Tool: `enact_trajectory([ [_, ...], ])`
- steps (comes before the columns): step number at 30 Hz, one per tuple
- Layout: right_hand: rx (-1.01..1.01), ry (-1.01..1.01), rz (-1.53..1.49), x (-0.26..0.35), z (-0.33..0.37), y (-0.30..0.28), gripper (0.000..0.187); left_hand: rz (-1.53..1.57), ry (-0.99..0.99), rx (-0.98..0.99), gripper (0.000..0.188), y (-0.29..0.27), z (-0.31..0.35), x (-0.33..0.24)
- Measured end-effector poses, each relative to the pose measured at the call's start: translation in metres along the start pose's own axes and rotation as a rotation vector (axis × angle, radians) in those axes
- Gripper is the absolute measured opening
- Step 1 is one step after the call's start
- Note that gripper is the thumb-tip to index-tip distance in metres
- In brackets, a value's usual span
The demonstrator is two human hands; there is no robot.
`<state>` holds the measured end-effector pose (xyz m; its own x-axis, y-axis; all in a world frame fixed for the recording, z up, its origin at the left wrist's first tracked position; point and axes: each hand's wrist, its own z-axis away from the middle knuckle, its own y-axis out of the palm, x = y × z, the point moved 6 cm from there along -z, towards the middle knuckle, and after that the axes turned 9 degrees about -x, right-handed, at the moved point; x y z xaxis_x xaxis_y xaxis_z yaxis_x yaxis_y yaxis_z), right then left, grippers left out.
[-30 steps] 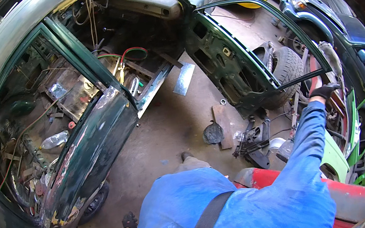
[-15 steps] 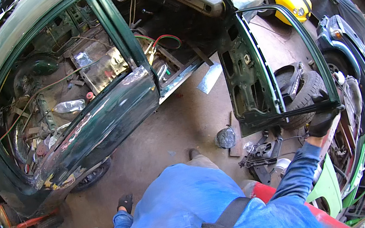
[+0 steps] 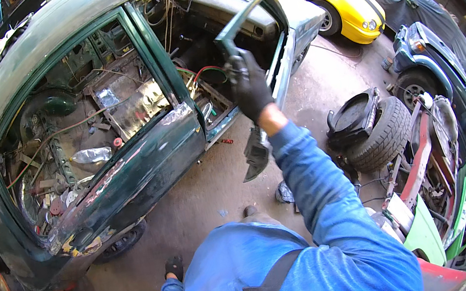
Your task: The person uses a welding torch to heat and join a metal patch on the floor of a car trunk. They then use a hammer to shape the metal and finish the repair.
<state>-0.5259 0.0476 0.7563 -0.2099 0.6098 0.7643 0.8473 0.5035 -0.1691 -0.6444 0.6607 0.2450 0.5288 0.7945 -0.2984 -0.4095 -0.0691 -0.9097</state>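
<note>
My right hand [image 3: 250,86], in a dark glove, reaches forward and holds the rear upright of the dark green car door [image 3: 243,17]. The door has no glass in its window and stands partly open from the car body [image 3: 143,160]. My hand and forearm hide part of the door; a dark lower corner shows beneath my wrist. Low at my left side hangs my left hand [image 3: 173,268], also gloved, away from the car. It is small and dark here, and its fingers cannot be made out.
Inside the stripped car lie a clear plastic bottle [image 3: 91,155], hoses and loose parts. A tyre [image 3: 380,136] and scrap parts are piled on the right, near light green panels [image 3: 427,234]. Beyond stand a yellow car [image 3: 339,4] and a dark car [image 3: 438,65]. A dark round lump [image 3: 283,192] lies near my foot.
The door has swung left toward the car body, and my right hand has moved with it from the far right. The tyre behind it is uncovered. My left hand has shifted slightly.
</note>
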Motion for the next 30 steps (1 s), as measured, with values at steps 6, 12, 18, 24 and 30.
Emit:
enact_trajectory([
  [6,-0.019,-0.113,-0.011,-0.005,-0.046,0.097,0.041,0.256,-0.285,0.060,0.032,0.029,0.069,0.012],
  [12,-0.014,-0.122,0.012,-0.013,-0.067,0.143,0.044,0.344,-0.445,0.048,0.033,0.035,0.072,0.007],
  [18,0.071,-0.068,0.020,-0.011,-0.077,0.169,0.048,0.388,-0.541,0.023,0.034,0.032,0.063,0.004],
  [24,0.067,-0.016,0.104,-0.019,-0.088,0.182,0.051,0.396,-0.535,0.000,0.035,0.020,0.044,0.003],
  [30,0.120,-0.007,-0.005,-0.038,-0.089,0.193,0.057,0.388,-0.515,0.004,0.036,0.003,0.026,-0.002],
])
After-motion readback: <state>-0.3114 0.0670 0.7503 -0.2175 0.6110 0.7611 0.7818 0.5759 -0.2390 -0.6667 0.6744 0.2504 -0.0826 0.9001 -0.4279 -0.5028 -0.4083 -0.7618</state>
